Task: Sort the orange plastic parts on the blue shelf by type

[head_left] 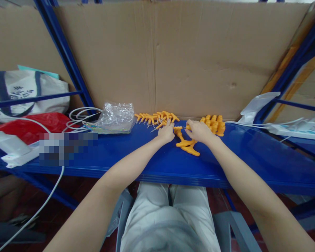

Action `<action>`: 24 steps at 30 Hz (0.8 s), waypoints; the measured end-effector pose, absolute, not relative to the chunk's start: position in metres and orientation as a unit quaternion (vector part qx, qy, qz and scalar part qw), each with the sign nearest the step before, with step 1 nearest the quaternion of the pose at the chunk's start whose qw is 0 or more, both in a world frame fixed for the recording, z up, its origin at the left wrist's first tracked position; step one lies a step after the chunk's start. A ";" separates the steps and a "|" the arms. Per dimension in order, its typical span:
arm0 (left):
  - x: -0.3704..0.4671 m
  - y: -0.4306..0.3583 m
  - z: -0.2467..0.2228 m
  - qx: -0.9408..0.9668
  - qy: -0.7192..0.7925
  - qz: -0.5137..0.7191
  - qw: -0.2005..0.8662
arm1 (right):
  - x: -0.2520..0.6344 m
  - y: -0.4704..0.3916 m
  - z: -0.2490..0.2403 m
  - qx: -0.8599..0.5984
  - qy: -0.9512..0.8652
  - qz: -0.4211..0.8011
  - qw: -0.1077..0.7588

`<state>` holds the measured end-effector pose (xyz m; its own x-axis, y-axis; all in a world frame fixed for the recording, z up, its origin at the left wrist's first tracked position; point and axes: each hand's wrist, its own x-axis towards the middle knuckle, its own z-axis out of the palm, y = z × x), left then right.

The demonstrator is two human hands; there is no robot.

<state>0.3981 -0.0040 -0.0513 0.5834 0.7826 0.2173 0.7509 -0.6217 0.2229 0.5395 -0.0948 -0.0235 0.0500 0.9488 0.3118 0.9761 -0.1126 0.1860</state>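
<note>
My left hand (166,132) is closed at the middle of the blue shelf, on an orange-handled corkscrew (177,128) whose metal spiral points right. Facing it, my right hand (199,131) pinches a small orange sleeve (188,127) near the spiral's tip; the fingers hide much of both parts. Just below and between the hands lie orange T-shaped handles (190,150). Behind my left hand is a row of orange corkscrews (147,118) with bare spirals. A cluster of orange sleeves (219,126) stands beside my right hand.
Cardboard (194,59) backs the blue shelf (252,154). To the left are a clear plastic bag (118,117), white cables, a red bag (42,124) and a cloth bag (52,89). A white power strip (296,131) lies at the right, near a blue upright.
</note>
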 end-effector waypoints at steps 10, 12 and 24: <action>0.397 -0.006 -0.049 0.885 0.441 0.140 0.061 | 0.543 -0.096 -0.020 -0.740 -0.652 -0.161 0.046; 0.397 -0.005 -0.049 0.884 0.442 0.140 0.060 | 0.547 -0.096 -0.019 -0.734 -0.659 -0.158 0.051; 0.396 -0.006 -0.048 0.881 0.446 0.147 0.060 | 0.589 -0.087 -0.025 -0.718 -0.638 -0.225 0.160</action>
<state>0.3964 -0.0062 -0.0476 0.5583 0.8039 0.2051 0.7684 -0.5942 0.2376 0.5895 -0.0874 -0.0247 0.0830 0.8450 0.5283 0.9894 -0.1334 0.0579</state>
